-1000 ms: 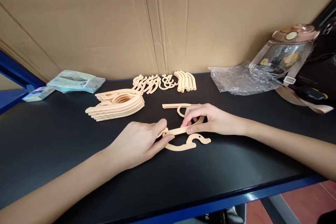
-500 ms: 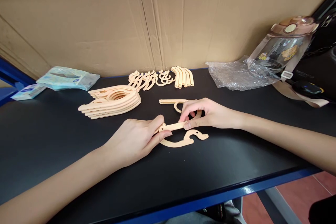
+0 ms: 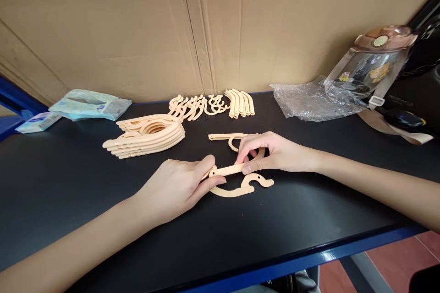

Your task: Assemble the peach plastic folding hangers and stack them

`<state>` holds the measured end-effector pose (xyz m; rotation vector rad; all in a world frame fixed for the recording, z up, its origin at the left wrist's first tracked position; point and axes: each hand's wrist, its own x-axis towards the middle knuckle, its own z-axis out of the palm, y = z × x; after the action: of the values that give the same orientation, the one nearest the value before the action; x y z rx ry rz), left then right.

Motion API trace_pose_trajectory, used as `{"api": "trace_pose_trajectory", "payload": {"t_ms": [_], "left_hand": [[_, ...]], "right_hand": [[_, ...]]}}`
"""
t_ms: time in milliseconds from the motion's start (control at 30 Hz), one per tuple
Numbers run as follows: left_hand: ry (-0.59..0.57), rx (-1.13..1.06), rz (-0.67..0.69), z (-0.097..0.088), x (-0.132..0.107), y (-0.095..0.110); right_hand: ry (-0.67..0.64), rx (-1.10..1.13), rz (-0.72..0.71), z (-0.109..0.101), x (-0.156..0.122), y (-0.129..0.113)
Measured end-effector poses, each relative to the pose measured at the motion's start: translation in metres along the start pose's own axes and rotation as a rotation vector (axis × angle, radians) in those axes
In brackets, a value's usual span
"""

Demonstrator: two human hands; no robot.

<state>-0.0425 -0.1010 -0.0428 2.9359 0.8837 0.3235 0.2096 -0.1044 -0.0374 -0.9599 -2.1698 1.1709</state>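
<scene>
Between my two hands is a beige hanger arm [image 3: 228, 170], a flat strip with a small hole near its left end. My left hand [image 3: 182, 183] pinches that end between thumb and fingers, along with a bit of another beige piece mostly hidden by the fingers. My right hand [image 3: 266, 153] grips the strip's right end with thumb and fingertips. Just below lies a curved beige hanger hook piece [image 3: 232, 191], partly behind my left thumb. Beyond my right hand rests another hanger part [image 3: 223, 137] with a curved section, partly covered by the hand.
A stack of folded beige hangers [image 3: 147, 139] sits left of centre. Hook pieces [image 3: 187, 107] and loose arms [image 3: 240, 103] line the back by the cardboard. Tissue packs [image 3: 89, 104] lie at left, clear plastic wrap [image 3: 302, 100] and a strapped bottle [image 3: 374, 66] at right.
The whole view has shifted slightly, so the table appears a little lower. Both hands keep the same grip on the hanger arm, with hardly any other movement.
</scene>
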Motion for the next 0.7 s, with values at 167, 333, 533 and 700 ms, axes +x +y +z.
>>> {"api": "trace_pose_trajectory", "payload": {"t_ms": [167,333,533,700], "left_hand": [[0.042,0.072,0.047,0.002,-0.001,-0.001],[0.084,0.195,0.109,-0.004,0.0,0.002],[0.111,0.292,0.143,-0.009,0.001,0.006],[0.157,0.313,0.154,-0.006,-0.002,0.007]], "right_hand": [[0.002,0.01,-0.01,0.0,0.001,-0.001],[-0.016,0.001,-0.005,-0.001,0.0,0.0],[-0.053,0.022,-0.016,-0.003,0.0,0.001],[-0.066,0.003,-0.001,-0.004,0.0,-0.001]]}}
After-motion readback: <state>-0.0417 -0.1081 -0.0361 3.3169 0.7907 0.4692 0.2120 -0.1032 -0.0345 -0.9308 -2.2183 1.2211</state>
